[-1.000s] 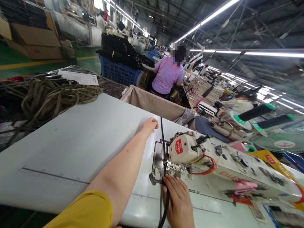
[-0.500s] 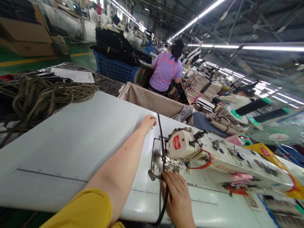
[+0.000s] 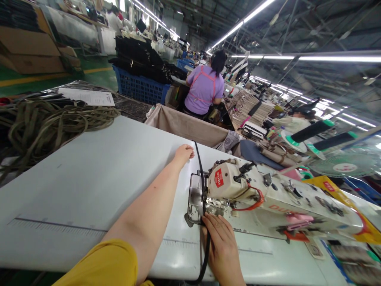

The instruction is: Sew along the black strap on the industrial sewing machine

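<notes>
A narrow black strap [image 3: 200, 162] runs across the sewing machine's metal plate [image 3: 195, 198], passes under the needle area and hangs in a curve over the table's front edge. Close to the plate, my right hand [image 3: 222, 242] guides the strap between thumb and fingers, the fingers lying together. My left hand [image 3: 183, 154] is stretched out beyond the machine head, just left of the strap's far part. Its fingers are curled in; whatever they may hold is hidden. The white sewing machine [image 3: 235, 182] stands right of both hands.
Olive straps [image 3: 56, 119] lie heaped at the left beside a paper sheet [image 3: 89, 96]. A beige cloth bin [image 3: 187, 125] borders the table's far edge. Thread cones [image 3: 312, 131] and a fan [image 3: 342, 167] stand at right. A person in purple [image 3: 204, 89] sits ahead.
The view has shifted slightly. Both hands and the strap keep nearly the same places against the machine.
</notes>
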A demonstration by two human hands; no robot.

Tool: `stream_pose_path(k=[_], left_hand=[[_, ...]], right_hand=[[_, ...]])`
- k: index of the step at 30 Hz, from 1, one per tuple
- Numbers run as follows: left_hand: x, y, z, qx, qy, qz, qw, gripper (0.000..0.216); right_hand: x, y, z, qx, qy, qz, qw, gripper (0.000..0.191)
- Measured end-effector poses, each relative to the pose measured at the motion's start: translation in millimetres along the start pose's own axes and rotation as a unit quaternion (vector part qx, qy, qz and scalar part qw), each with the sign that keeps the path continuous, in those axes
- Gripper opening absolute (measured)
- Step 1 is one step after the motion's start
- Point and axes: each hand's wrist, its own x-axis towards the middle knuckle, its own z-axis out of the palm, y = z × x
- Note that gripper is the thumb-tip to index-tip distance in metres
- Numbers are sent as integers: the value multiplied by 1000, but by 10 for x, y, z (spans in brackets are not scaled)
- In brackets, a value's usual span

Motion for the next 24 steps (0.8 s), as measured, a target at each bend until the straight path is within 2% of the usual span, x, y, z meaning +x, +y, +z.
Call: stream_pose_path(k=[24], left_hand=[[-6,15,10,-3,0,-7,1000,21]], right_hand=[[-22,43,21,-7,0,-8,1000,32]])
